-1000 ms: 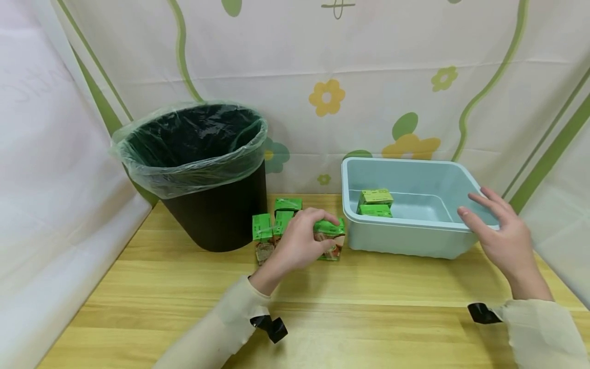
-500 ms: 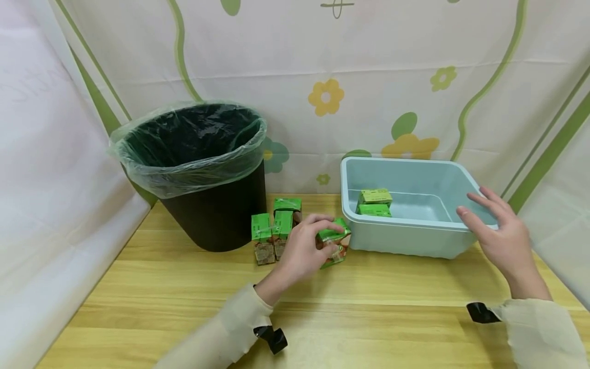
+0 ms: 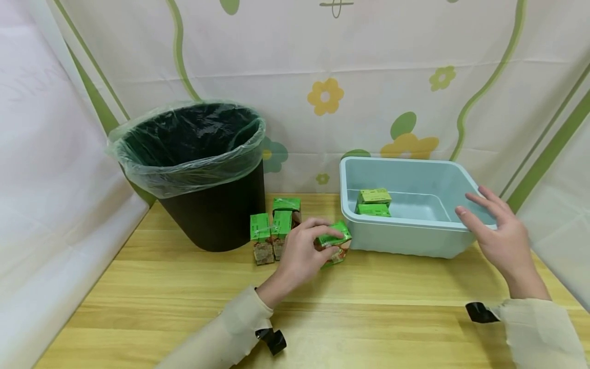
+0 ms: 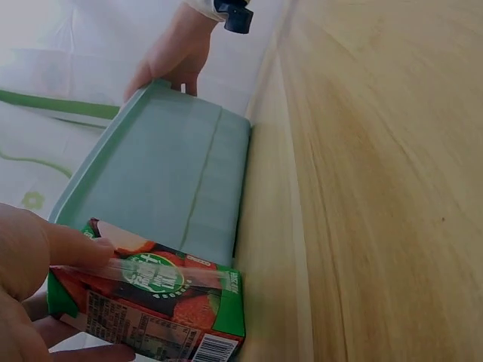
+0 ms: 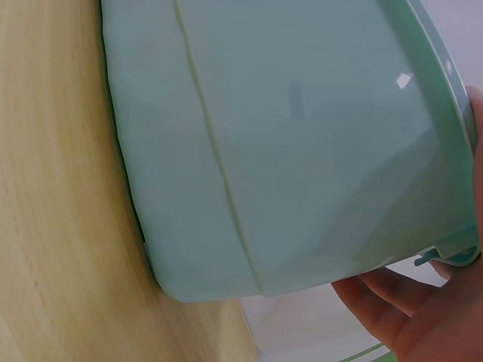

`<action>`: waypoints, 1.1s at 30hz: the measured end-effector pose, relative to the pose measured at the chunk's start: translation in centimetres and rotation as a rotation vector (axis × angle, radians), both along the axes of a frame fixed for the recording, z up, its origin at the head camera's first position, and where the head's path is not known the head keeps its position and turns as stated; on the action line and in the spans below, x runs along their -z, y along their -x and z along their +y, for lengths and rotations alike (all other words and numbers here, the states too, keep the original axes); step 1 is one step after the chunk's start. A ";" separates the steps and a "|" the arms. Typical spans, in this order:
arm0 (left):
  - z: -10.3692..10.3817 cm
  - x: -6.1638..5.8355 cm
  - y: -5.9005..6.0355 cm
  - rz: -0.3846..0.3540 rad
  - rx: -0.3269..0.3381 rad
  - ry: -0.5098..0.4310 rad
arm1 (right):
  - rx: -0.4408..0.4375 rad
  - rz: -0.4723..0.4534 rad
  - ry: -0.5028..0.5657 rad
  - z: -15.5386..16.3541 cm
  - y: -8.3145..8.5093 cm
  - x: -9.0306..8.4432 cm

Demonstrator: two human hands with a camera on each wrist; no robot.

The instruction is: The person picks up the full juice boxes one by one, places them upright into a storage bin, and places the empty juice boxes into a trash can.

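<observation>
In the head view my left hand holds a small carton between thumb and fingers, close to the tub's front left corner. It has a green top; the left wrist view shows dark red fruit pictures, a white logo and a barcode on the same carton. Several similar cartons stand left of that hand, partly hidden by it. My right hand grips the front right corner of the light blue plastic tub, with its lower fingers below the rim. Two green cartons sit inside, at the left.
A black bin lined with a translucent green bag stands at the left, near the loose cartons. A fabric backdrop with printed flowers hangs behind the wooden table.
My left hand has shifted slightly right and toward me with the carton, which has turned and come apart from the carton group. My right hand stays at the tub's corner.
</observation>
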State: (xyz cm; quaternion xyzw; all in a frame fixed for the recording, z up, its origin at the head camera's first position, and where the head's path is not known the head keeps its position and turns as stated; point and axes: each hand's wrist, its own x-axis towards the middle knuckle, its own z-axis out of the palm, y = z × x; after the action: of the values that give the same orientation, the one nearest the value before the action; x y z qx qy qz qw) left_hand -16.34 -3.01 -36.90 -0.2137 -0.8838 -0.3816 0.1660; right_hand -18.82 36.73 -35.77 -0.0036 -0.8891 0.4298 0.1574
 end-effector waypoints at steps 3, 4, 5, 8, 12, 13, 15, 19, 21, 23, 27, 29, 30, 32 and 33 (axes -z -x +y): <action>0.0 0.2 -0.1 0.033 0.000 -0.013 | 0.002 -0.001 0.004 0.0 0.0 0.0; -0.1 0.2 -0.1 0.042 0.004 -0.025 | 0.002 0.000 0.004 -0.1 0.0 0.0; -0.1 0.2 -0.2 0.051 0.009 -0.042 | 0.003 0.002 0.004 -0.1 0.0 -0.1; -0.3 0.0 -0.4 0.079 0.014 -0.092 | 0.005 0.008 0.002 -0.1 0.1 -0.1; -0.5 -0.5 -0.6 0.116 -0.008 -0.140 | 0.006 0.013 0.000 -0.1 0.1 -0.1; -0.5 -0.6 -0.6 0.123 -0.018 -0.147 | 0.005 0.013 0.001 -0.1 0.1 -0.1; -0.6 -1.0 -0.6 0.141 -0.036 -0.155 | 0.006 0.013 0.001 -0.1 0.1 -0.1; -0.6 -1.6 -0.6 0.180 -0.068 -0.148 | 0.010 0.013 0.002 0.0 0.0 0.0; -0.6 -1.9 -0.6 0.198 -0.079 -0.147 | 0.012 0.013 0.003 0.1 0.0 0.0; -0.7 -2.3 -0.5 0.212 -0.086 -0.151 | 0.014 0.013 0.000 0.1 0.0 0.0; -1.0 -3.1 -0.4 0.235 -0.084 -0.184 | 0.014 0.010 -0.006 0.1 0.0 0.0; -1.1 -3.5 -0.3 0.242 -0.077 -0.210 | 0.013 0.008 -0.007 0.0 0.0 0.0; -1.2 -3.7 -0.3 0.243 -0.072 -0.225 | 0.012 0.008 -0.007 0.0 0.0 0.0; -1.3 -4.1 -0.2 0.241 -0.067 -0.249 | 0.011 0.007 -0.003 0.0 0.0 0.0; -1.3 -4.3 -0.2 0.239 -0.066 -0.256 | 0.012 0.006 -0.003 0.0 0.0 -0.1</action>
State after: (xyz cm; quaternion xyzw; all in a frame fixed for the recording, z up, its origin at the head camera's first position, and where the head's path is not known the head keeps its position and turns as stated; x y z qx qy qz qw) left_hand -16.15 -4.34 -32.59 -0.2057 -0.8084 -0.4574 0.3083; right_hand -18.83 36.73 -35.71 -0.0071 -0.8891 0.4276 0.1628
